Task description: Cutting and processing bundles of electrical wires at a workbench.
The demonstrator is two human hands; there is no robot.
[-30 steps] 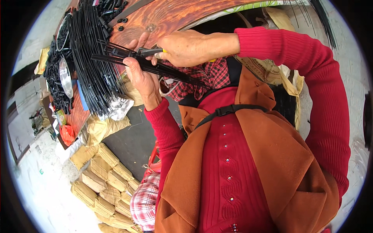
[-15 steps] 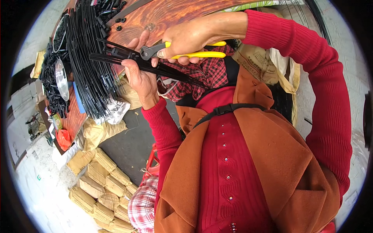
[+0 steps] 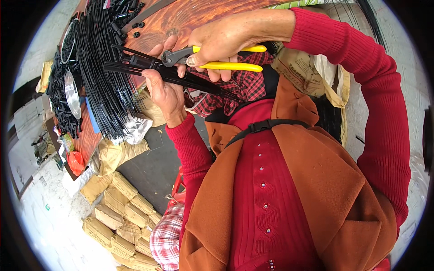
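Gripping thin black rods, hands squeeze smooth yellow-handled pliers.

On my wooden tabletop lies a large spread of long black strips, with small black caps scattered beyond. A round metal disc lies at the far edge. Below the table, tan paper-wrapped bundles are stacked. Red plaid cloth covers my lap.
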